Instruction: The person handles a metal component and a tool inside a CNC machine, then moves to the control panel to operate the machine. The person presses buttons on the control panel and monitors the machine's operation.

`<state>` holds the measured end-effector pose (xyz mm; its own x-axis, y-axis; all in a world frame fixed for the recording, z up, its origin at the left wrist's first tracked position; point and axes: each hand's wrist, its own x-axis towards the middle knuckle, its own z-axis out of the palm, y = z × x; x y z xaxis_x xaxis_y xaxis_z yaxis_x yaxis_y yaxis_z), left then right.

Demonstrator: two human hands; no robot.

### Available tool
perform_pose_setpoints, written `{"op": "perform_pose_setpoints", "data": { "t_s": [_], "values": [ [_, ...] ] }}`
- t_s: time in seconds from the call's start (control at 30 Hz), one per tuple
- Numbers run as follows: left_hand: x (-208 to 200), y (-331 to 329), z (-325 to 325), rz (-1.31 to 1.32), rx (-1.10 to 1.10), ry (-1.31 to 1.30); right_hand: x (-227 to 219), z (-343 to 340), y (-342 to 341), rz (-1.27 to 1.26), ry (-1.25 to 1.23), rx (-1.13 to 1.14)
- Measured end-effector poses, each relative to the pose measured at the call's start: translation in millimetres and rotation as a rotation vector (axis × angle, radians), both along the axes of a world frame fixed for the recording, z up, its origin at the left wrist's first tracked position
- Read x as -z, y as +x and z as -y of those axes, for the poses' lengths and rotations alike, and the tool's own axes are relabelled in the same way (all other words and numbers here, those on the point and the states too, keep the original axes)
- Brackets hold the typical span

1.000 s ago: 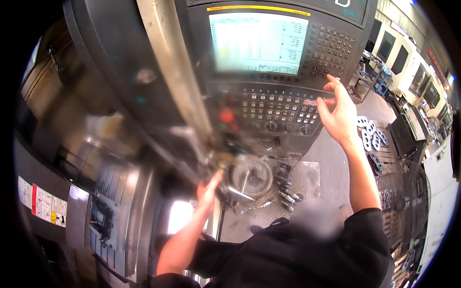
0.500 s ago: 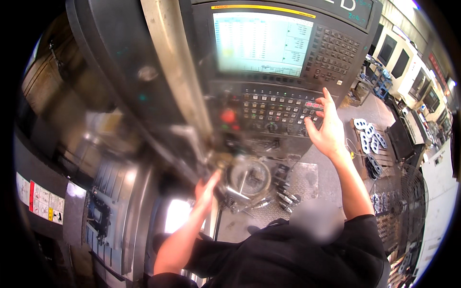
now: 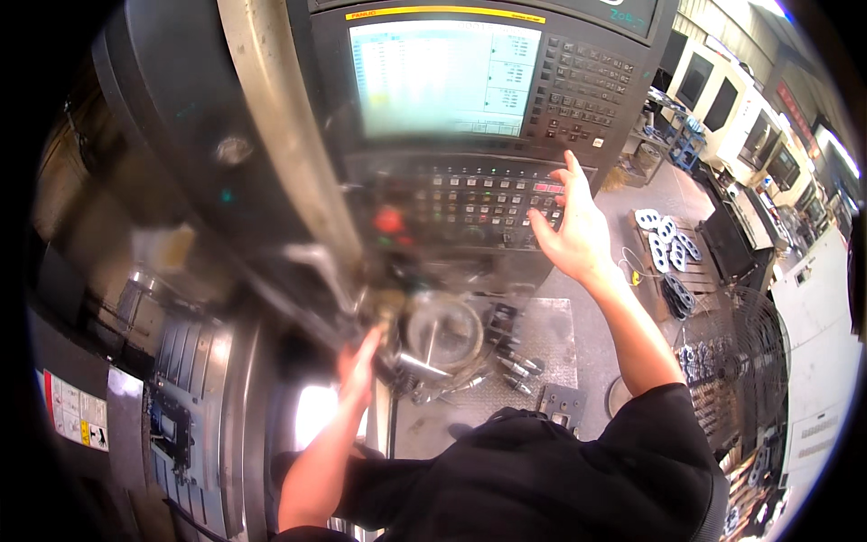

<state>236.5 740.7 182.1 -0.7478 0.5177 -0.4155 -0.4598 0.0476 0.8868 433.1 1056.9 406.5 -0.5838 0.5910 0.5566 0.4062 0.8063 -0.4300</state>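
My right hand (image 3: 576, 233) is raised in front of the machine's control panel (image 3: 492, 203). Its fingers are stretched and apart, with the fingertips over the right-hand buttons; contact with a button is hard to make out. My left hand (image 3: 358, 369) is low at the edge of the dark machine door (image 3: 194, 135), below a blurred metal handle (image 3: 325, 271). Its thumb points up, while the other fingers are smeared and partly hidden, so their grip cannot be told. Above the buttons, a lit screen (image 3: 442, 77) sits beside a keypad (image 3: 591, 86). A red knob (image 3: 389, 219) is on the panel's left.
Left of the door, a vise-like fixture (image 3: 170, 429) sits on a slotted machine table (image 3: 194, 357). Metal tool holders (image 3: 519, 369) and a round dish-like part (image 3: 442, 334) lie below the panel. At right are a pallet (image 3: 691, 271) with flat metal parts and a fan (image 3: 731, 361).
The whole view has shifted, so the panel and door appear further left. My right hand stays at the buttons and my left stays by the door edge.
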Motion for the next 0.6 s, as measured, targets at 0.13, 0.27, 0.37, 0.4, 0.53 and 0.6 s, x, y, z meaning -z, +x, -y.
{"op": "perform_pose_setpoints", "data": {
  "t_s": [0.13,0.27,0.37,0.4,0.53,0.6],
  "values": [
    [16,-6,5,-0.002,-0.040,-0.083,0,-1,-4,-0.036,0.090,-0.027],
    [14,-6,7,-0.019,-0.033,-0.039,-5,-3,-11,-0.084,0.142,-0.003],
    [21,-6,6,-0.037,-0.045,-0.071,-9,-5,-12,-0.009,0.155,0.055],
    [21,-6,7,-0.045,-0.045,-0.084,-9,-3,-10,0.003,0.176,0.050],
    [20,-5,10,-0.055,-0.058,-0.106,-11,0,-8,-0.097,0.121,-0.008],
    [19,-4,9,-0.058,-0.068,-0.098,-13,3,-7,-0.110,0.100,-0.023]
  ]
}}
